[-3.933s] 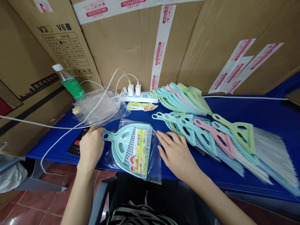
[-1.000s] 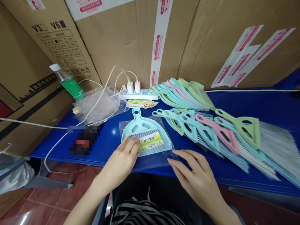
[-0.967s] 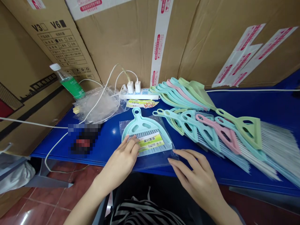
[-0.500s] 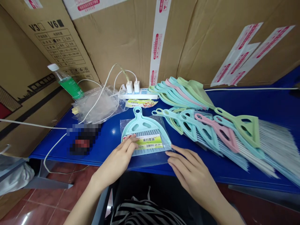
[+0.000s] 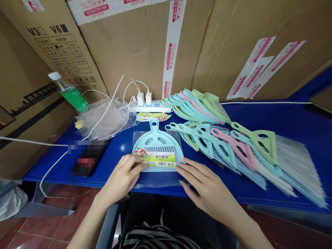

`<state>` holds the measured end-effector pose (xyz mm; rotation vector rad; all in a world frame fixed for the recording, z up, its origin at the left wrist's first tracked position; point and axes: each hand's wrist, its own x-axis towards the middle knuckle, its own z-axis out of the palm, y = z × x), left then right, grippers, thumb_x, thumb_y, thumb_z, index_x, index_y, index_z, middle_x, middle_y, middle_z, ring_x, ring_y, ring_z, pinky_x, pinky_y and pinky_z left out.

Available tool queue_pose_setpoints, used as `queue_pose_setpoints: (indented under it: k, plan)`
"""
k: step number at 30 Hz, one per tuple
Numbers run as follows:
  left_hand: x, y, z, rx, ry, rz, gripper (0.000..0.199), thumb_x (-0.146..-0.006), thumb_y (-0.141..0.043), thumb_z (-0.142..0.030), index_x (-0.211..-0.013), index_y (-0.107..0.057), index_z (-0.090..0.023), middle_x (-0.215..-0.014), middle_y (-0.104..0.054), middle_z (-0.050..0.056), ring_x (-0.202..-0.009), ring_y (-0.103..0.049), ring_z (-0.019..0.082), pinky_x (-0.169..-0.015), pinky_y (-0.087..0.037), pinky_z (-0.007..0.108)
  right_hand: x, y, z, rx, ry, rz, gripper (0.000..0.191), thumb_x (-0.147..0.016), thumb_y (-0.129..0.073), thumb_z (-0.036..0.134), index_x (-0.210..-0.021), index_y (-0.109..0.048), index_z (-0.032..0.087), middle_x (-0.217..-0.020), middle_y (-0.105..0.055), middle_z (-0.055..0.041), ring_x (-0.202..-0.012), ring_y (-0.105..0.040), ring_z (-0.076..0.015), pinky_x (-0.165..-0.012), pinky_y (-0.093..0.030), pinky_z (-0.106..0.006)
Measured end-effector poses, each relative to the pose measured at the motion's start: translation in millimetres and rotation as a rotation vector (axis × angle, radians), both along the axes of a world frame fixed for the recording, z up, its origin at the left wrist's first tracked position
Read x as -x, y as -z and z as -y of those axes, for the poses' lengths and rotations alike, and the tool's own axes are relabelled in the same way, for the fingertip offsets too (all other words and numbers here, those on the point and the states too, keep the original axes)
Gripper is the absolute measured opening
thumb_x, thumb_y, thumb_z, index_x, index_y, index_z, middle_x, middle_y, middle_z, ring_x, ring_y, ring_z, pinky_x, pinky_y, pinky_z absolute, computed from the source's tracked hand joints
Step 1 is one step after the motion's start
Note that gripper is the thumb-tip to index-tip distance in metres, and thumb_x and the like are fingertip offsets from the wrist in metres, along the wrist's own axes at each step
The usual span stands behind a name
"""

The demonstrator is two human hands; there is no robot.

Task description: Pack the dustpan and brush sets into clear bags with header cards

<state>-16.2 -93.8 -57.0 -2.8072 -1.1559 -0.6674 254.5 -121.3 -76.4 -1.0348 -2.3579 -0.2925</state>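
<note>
Head view, looking down on a blue worktop [image 5: 282,114]. The left hand [image 5: 120,180] and right hand [image 5: 207,190] lie at 7 and 5 o'clock of a clear plastic bag [image 5: 158,181], which rests flat near the worktop's front edge. Inside it, a mint-green dustpan [image 5: 151,140] sits with grey brush bristles [image 5: 160,149] across its mouth and a printed label card [image 5: 155,160] over them; the pan's handle points to 12 o'clock, past the bag's upper edge. The left fingers [image 5: 131,165] lie together, gently curled, on the card's left end; whether the thumb pinches anything beneath cannot be told. The right fingers [image 5: 190,169] are open and extended, their tips at the card's right end. This light, two-sided contact appears well suited to keeping the card square and the film uncreased. At 2 o'clock from the packet lie fanned pastel hand brooms [image 5: 233,148]; at 1 o'clock, stacked dustpans [image 5: 197,107]. A power strip [image 5: 150,108] stands at 12 o'clock, a crumpled plastic bag [image 5: 103,119] at 10, and a pixelated dark patch [image 5: 86,159] at 9.
</note>
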Motion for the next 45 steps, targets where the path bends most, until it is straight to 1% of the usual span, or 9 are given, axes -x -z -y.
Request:
queue_pose_setpoints:
  k: [2,7,18,27,35,37,39,42,45]
  plan:
    - [4,1.4,5,-0.029,-0.016,0.022,0.027,-0.097,-0.042,-0.013,-0.111,-0.063,-0.022,-0.095,-0.067,0.006,-0.086,-0.063,0.017,-0.074,-0.054,0.030,1,3.0,1,-0.007,0.001,-0.014,0.032,-0.099,-0.041,0.017,-0.113,-0.069,0.009,-0.108,-0.075,-0.0102,-0.108,-0.067,-0.0246,-0.083,-0.060,-0.036]
    - [12,1.0,10,0.010,0.019,0.052,0.026,-0.098,-0.042,-0.012,-0.112,-0.062,-0.021,-0.098,-0.070,0.005,-0.089,-0.065,0.015,-0.078,-0.055,0.026,2,5.3,2,-0.049,0.013,-0.002,0.033,-0.100,-0.041,0.015,-0.110,-0.072,0.009,-0.104,-0.077,-0.0079,-0.105,-0.069,-0.0235,-0.085,-0.060,-0.034]
    - [9,5.0,12,-0.205,-0.016,-0.053,0.024,-0.098,-0.039,-0.012,-0.099,-0.063,-0.017,-0.089,-0.070,0.004,-0.077,-0.063,0.013,-0.066,-0.053,0.024,9,4.1,1,-0.092,0.022,-0.114,0.033,-0.100,-0.044,0.015,-0.092,-0.076,0.014,-0.089,-0.078,-0.0032,-0.092,-0.072,-0.0207,-0.079,-0.060,-0.032]
    - [13,0.8,9,-0.011,-0.006,0.002,0.026,-0.094,-0.041,-0.007,-0.102,-0.062,-0.019,-0.095,-0.067,0.005,-0.087,-0.061,0.015,-0.070,-0.053,0.026,10,5.4,-1,-0.056,0.054,-0.232,0.029,-0.100,-0.046,0.017,-0.091,-0.074,0.016,-0.083,-0.077,-0.0041,-0.087,-0.071,-0.0200,-0.071,-0.057,-0.031]
    - [12,-5.4,10,0.049,-0.031,-0.081,0.035,-0.088,-0.037,-0.003,-0.105,-0.063,-0.020,-0.100,-0.066,0.006,-0.089,-0.058,0.018,-0.072,-0.053,0.029,9,7.2,-1,0.045,0.012,-0.281,0.024,-0.097,-0.048,0.013,-0.097,-0.072,0.013,-0.084,-0.073,-0.0065,-0.093,-0.066,-0.0215,-0.074,-0.057,-0.031]
    - [12,-9.8,10,0.096,-0.007,-0.091,0.034,-0.087,-0.039,-0.008,-0.108,-0.062,-0.020,-0.102,-0.066,0.007,-0.089,-0.059,0.020,-0.071,-0.053,0.031,11,7.3,-1,0.063,0.012,-0.326,0.022,-0.096,-0.049,0.012,-0.096,-0.071,0.015,-0.083,-0.072,-0.0056,-0.092,-0.065,-0.0216,-0.074,-0.057,-0.032]
    - [12,-14.3,11,0.159,0.029,-0.095,0.029,-0.089,-0.047,-0.023,-0.113,-0.061,-0.019,-0.106,-0.066,0.008,-0.092,-0.060,0.022,-0.073,-0.054,0.034,14,7.2,-1,0.077,0.018,-0.370,0.021,-0.096,-0.050,0.011,-0.094,-0.070,0.017,-0.080,-0.071,-0.0047,-0.089,-0.064,-0.0217,-0.073,-0.056,-0.032]
    - [12,-17.1,10,0.185,0.045,-0.095,0.037,-0.088,-0.058,-0.042,-0.118,-0.060,-0.019,-0.110,-0.066,0.009,-0.097,-0.061,0.024,-0.077,-0.054,0.035,17,7.7,-1,0.080,0.034,-0.401,0.019,-0.095,-0.051,0.010,-0.092,-0.068,0.019,-0.079,-0.071,-0.0043,-0.087,-0.063,-0.0224,-0.071,-0.055,-0.033]
    - [11,-13.5,8,0.123,0.024,-0.058,0.021,-0.098,-0.047,-0.028,-0.108,-0.063,-0.019,-0.102,-0.069,0.006,-0.091,-0.063,0.018,-0.077,-0.053,0.030,19,9.2,-1,0.055,0.056,-0.394,0.017,-0.094,-0.051,0.009,-0.092,-0.066,0.018,-0.079,-0.071,-0.0045,-0.086,-0.062,-0.0222,-0.071,-0.054,-0.033]
